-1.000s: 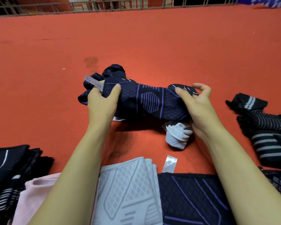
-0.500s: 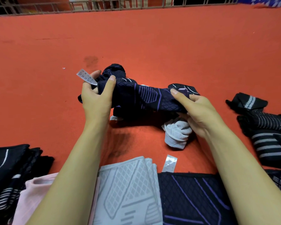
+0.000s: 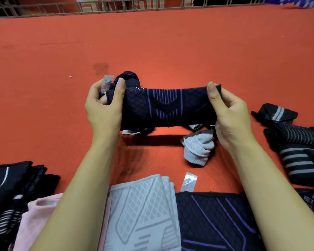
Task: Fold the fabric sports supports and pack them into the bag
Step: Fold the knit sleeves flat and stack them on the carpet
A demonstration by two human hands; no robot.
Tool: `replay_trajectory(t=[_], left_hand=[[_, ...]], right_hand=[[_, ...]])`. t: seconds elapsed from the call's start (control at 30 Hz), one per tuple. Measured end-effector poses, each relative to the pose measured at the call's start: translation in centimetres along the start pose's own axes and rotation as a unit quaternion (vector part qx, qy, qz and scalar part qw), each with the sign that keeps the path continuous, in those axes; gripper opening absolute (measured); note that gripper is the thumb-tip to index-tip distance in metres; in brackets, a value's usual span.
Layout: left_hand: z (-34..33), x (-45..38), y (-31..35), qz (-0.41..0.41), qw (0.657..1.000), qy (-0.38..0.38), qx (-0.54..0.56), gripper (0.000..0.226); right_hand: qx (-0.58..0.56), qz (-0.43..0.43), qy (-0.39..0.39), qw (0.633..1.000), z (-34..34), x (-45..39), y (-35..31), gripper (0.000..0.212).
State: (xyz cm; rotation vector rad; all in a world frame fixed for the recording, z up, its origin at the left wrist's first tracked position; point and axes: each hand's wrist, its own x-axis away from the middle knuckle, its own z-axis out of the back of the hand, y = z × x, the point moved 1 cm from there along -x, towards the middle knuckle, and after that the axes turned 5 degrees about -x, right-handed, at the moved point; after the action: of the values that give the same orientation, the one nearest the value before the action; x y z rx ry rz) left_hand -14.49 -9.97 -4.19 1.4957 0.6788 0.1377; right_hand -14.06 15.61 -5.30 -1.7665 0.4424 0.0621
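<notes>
Both hands grip the navy support (image 3: pixel 166 107) stretched between them: left hand (image 3: pixel 104 107) one end, right hand (image 3: pixel 228 113) the other. White label (image 3: pixel 107 83) beside left fingers, print illegible.

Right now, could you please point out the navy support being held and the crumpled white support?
navy support (image 3: pixel 163 107), head view, purple-striped middle panel.
crumpled white support (image 3: pixel 197 148), head view, centre of bundle.

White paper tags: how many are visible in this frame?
2. One tag sticks up from the navy support beside the left hand; the other tag lies on the red surface near the folded stacks. More may be hidden in fabric.
</notes>
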Motion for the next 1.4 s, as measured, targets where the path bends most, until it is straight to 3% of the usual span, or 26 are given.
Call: replay_trajectory(t=[0.07,0.17,0.33,0.47,0.63,0.73,0.8,0.9,1.0,1.27,1.4], left_hand=[[0.0,-0.2,0.0,0.001,1.0,-0.004,0.005,0.037],[0.0,-0.4,-0.2,0.001,1.0,-0.007,-0.007,0.041],[0.1,-0.5,-1.2,0.016,0.999,0.01,-0.045,0.041],[0.3,-0.7,-1.9,0.042,0.993,0.0,-0.107,0.027],[-0.4,0.4,-0.3,0.164,0.971,-0.174,-0.011,0.015],[-0.6,1.3,0.9,0.236,0.909,-0.344,0.022,0.034],[-0.7,2.6,1.3,0.248,0.864,-0.437,-0.005,0.031],[-0.6,3.9,1.4,0.26,0.851,-0.453,-0.048,0.027],[-0.9,3.9,1.6,0.222,0.82,-0.528,-0.022,0.03],[-1.6,3.5,1.1,0.203,0.85,-0.486,-0.015,0.027],[-1.8,3.3,0.9,0.164,0.877,-0.451,0.007,0.033]], right_hand=[[0.009,0.015,-0.051,0.999,0.1,0.2,-0.1,0.03],[0.052,0.051,-0.044,0.996,0.2,0.2,-0.1,0.012],[0.08,0.065,0.014,0.995,0.3,0.1,0.3,0.017],[-0.025,0.007,0.012,1.0,0.1,0.1,0.1,0.024],[-0.202,-0.126,0.021,0.971,-0.1,-0.2,-0.8,0.046],[-0.306,-0.184,0.014,0.934,-0.2,0.0,-1.2,0.025],[-0.346,-0.206,0.003,0.915,-0.4,0.1,-1.2,0.024],[-0.331,-0.223,0.011,0.917,-0.8,0.3,-1.1,0.041],[-0.29,-0.229,0.032,0.929,-1.1,0.5,-0.8,0.045],[-0.277,-0.245,0.016,0.929,-1.3,0.8,-1.0,0.025],[-0.279,-0.278,-0.063,0.917,-1.5,1.2,-1.5,0.039]])
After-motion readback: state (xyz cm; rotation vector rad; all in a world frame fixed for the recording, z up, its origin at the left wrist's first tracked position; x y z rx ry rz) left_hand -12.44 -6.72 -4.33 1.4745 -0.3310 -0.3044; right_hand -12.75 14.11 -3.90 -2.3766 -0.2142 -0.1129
